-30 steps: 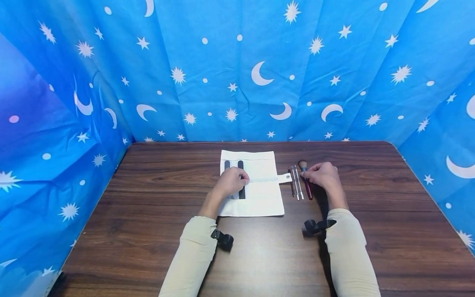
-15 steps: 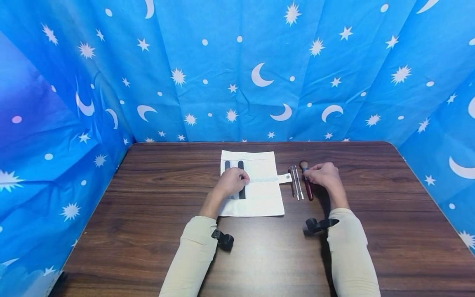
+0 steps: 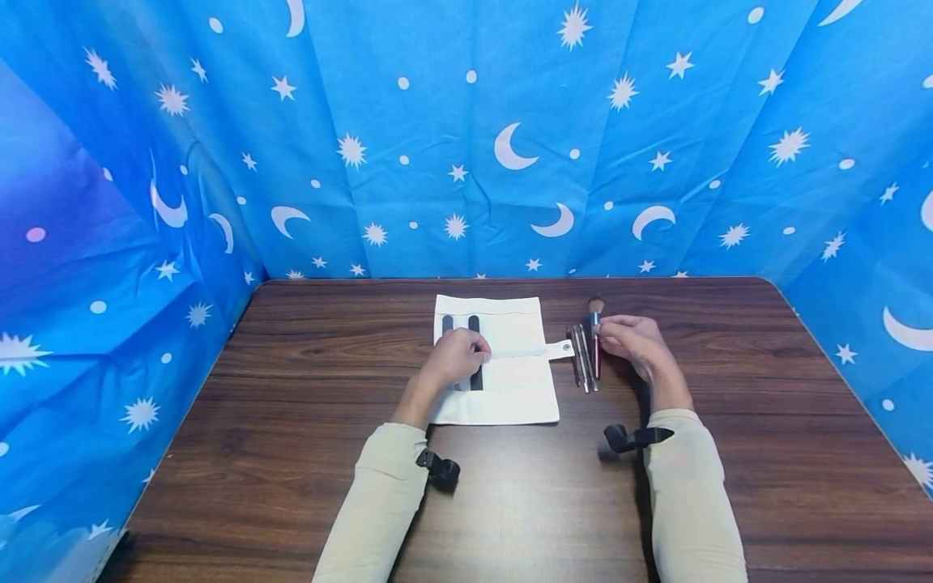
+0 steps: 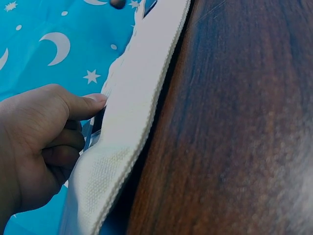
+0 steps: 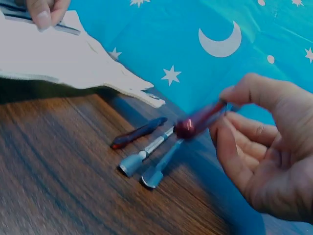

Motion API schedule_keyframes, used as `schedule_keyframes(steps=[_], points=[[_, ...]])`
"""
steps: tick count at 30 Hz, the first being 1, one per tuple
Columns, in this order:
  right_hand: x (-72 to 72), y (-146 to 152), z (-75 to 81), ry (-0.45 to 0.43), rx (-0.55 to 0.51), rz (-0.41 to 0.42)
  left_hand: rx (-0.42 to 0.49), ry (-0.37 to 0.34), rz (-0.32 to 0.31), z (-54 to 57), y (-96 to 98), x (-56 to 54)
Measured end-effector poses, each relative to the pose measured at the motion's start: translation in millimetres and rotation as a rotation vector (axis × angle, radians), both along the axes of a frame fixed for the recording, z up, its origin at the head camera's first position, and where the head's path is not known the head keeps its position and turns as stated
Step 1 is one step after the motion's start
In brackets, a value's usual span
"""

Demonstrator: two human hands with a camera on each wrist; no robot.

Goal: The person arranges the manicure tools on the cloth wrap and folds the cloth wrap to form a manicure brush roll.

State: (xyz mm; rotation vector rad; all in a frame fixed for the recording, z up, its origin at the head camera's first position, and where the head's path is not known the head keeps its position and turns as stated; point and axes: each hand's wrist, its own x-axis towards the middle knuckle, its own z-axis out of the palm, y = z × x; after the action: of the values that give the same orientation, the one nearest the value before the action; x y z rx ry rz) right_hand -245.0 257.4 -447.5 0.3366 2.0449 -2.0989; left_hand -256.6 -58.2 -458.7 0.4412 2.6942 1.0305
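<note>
A white fabric pouch [image 3: 513, 364] lies flat and unfolded, with a snap tab [image 3: 560, 349] at its right. Two dark, round-ended strips, like nail files [image 3: 474, 324], sit in its left side. My left hand [image 3: 455, 356] is over them, fingers curled, thumb and fingers pinching the pouch at a pocket's edge; the exact hold is partly hidden. My right hand [image 3: 632, 340] pinches a makeup brush [image 3: 596, 306] with a dark red handle, lifted above the table. Below it lie two slim metal tools [image 5: 132, 164] with flattened ends and a thin dark red stick [image 5: 137, 133].
The dark wood-grain table [image 3: 306, 421] carries everything. Behind and on both sides hangs a blue cloth [image 3: 437, 121] with white moons and stars. Each wrist wears a black strapped camera, the left camera [image 3: 440, 472] and the right camera [image 3: 619, 439].
My right hand has raised the makeup brush from the table and brought it left and more upright, over the metal tools. The left hand and the pouch have stayed still.
</note>
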Motion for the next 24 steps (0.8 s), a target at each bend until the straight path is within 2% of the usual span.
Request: schedule_keyframes(steps=[5,9,11,17,24], points=[[-1.9,-7.8,3.2,0.025,-0.239,0.046,-0.004,0.009,0.0,-1.1,0.2,-0.3],[-6.3,-20.5,4.3,0.04,-0.296,0.075,-0.002,0.011,-0.002,-2.1,0.0,-0.3],[-9.9,-28.6,3.9,0.049,-0.276,0.086,-0.002,0.011,-0.003,-2.3,-0.1,-0.5],[-24.1,-56.7,-1.0,0.054,-0.122,0.118,0.006,0.005,0.008,-2.8,-0.2,0.0],[-38.0,-94.8,-5.9,0.072,-0.036,0.1,0.012,0.015,0.003,-2.9,0.0,0.5]])
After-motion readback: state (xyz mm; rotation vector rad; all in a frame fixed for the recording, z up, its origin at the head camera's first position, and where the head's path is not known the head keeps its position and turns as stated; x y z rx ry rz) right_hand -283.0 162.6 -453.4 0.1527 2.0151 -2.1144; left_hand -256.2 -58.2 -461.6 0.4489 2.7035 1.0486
